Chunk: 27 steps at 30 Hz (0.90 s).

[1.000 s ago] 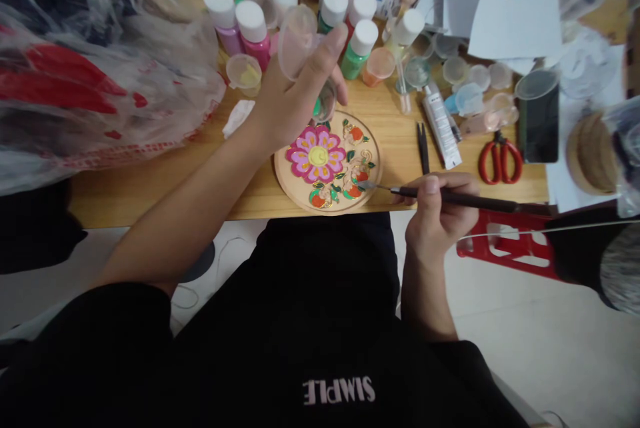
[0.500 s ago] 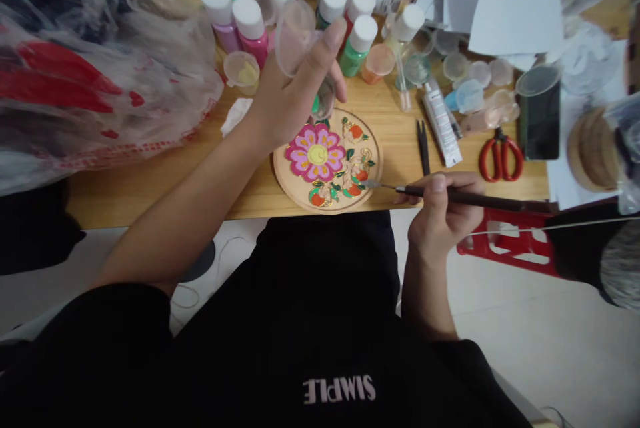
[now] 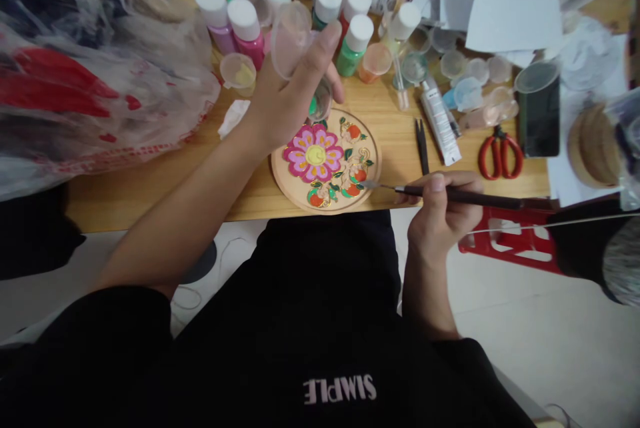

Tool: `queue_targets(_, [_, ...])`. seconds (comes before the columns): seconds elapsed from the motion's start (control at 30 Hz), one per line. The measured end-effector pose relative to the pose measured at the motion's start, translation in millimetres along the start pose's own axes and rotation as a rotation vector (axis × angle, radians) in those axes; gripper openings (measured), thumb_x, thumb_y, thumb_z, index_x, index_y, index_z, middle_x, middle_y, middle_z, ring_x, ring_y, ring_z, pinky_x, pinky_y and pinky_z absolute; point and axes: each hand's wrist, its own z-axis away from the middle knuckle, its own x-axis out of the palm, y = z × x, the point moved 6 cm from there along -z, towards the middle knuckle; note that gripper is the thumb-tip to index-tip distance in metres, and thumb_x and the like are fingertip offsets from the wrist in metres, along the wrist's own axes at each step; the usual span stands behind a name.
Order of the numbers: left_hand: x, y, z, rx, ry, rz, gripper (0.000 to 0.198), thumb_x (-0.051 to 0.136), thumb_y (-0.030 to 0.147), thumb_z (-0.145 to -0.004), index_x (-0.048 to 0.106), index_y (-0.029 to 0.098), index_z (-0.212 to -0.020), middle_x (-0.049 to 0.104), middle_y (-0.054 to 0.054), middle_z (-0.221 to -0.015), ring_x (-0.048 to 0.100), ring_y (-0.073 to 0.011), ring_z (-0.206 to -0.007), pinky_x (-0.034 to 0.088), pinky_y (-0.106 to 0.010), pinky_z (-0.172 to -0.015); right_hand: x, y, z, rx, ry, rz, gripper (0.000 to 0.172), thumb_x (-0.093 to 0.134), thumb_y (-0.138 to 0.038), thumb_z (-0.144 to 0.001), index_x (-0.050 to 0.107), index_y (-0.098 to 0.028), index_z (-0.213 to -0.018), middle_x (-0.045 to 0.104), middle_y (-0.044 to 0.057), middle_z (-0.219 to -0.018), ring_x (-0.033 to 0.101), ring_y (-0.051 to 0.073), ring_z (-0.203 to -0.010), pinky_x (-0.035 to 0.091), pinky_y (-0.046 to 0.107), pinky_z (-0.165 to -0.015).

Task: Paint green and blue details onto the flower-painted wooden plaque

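- left hand (image 3: 287, 98) raised over bench (image 3: 150, 181), fingers wrapped on small clear plastic cup (image 3: 290, 38) with hinged lid open; green paint shows at the cup base
- right hand (image 3: 443, 208) off the bench's near edge, fingers pinched on thin dark brush (image 3: 450, 196); bristle tip touches right rim of round wooden disc (image 3: 326, 161)
- disc flat, just inside near edge, glossy pink flower, orange and green bits
- back of bench packed with white-capped paint bottles (image 3: 357, 41); red scissors (image 3: 500, 155) right; crinkly plastic bag (image 3: 90, 68) left
- bare wood only around disc
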Motion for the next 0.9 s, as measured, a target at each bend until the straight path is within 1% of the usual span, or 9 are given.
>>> queue_targets(0.17, [1.0,-0.4,0.7,-0.009,0.015,0.026,0.076,0.041,0.077,-0.097,0.066,0.018,-0.056,0.053,0.000,-0.047,0.052,-0.0080,-0.042,0.036,-0.025,-0.048,-0.2,-1.0,0.3,-0.007,0.005,0.021,0.033,0.073,-0.049,-0.092,0.053,-0.024,-0.082,0.061,-0.009,-0.058,0.057,0.009,-0.042,0.048,0.025,-0.043])
queue_targets(0.27, [1.2,-2.0,0.2,-0.008,0.033,0.057,0.076,0.042,0.076,-0.098,0.065,0.019,-0.054,0.054,-0.001,-0.046,0.050,-0.0083,-0.041,0.034,-0.027,-0.048,-0.1,0.9,1.4,0.012,0.008,0.043,0.034,0.073,-0.051,-0.091,0.053,-0.024,-0.082,0.060,-0.009,-0.058,0.057,0.009,-0.041,0.048,0.025,-0.042])
queue_targets(0.4, [1.2,-3.0,0.2,-0.019,0.039,0.044,0.076,0.042,0.075,-0.098,0.065,0.019,-0.053,0.053,0.000,-0.045,0.048,-0.0075,-0.040,0.033,-0.027,-0.049,-1.4,2.9,1.2,0.023,0.013,0.070,0.035,0.072,-0.053,-0.091,0.053,-0.025,-0.082,0.060,-0.009,-0.058,0.055,0.010,-0.040,0.049,0.026,-0.042])
queue_targets(0.5, [0.4,-2.1,1.2,-0.028,0.049,0.055,0.076,0.045,0.078,-0.095,0.066,0.018,-0.053,0.054,-0.001,-0.046,0.049,-0.0075,-0.041,0.033,-0.028,-0.048,-1.9,0.5,-0.5,-0.006,0.022,0.055,0.034,0.073,-0.052,-0.091,0.053,-0.025,-0.082,0.059,-0.010,-0.056,0.055,0.010,-0.040,0.049,0.026,-0.042])
queue_targets(0.7, [0.3,-2.3,-0.3,-0.022,0.041,0.042,0.078,0.043,0.082,-0.092,0.065,0.020,-0.052,0.053,-0.001,-0.044,0.049,-0.0085,-0.041,0.035,-0.029,-0.049,1.9,-1.4,-1.5,-0.011,0.008,-0.021,0.031,0.074,-0.045,-0.093,0.054,-0.024,-0.082,0.060,-0.009,-0.057,0.056,0.009,-0.041,0.047,0.025,-0.041])
queue_targets(0.8, [1.4,-2.5,-1.4,-0.012,0.023,0.050,0.078,0.045,0.085,-0.090,0.065,0.020,-0.052,0.053,-0.001,-0.043,0.048,-0.0087,-0.039,0.036,-0.029,-0.049,3.0,-0.2,-0.5,-0.009,-0.010,-0.022,0.029,0.074,-0.045,-0.093,0.055,-0.024,-0.083,0.060,-0.009,-0.059,0.057,0.009,-0.042,0.047,0.024,-0.041])
queue_targets(0.9, [1.5,-1.9,0.1,-0.021,0.031,0.051,0.077,0.046,0.083,-0.091,0.066,0.020,-0.053,0.053,-0.001,-0.045,0.048,-0.0085,-0.040,0.036,-0.029,-0.049,3.1,1.0,0.4,0.009,-0.023,-0.001,0.029,0.073,-0.045,-0.093,0.055,-0.025,-0.084,0.061,-0.009,-0.060,0.057,0.009,-0.042,0.048,0.024,-0.041])
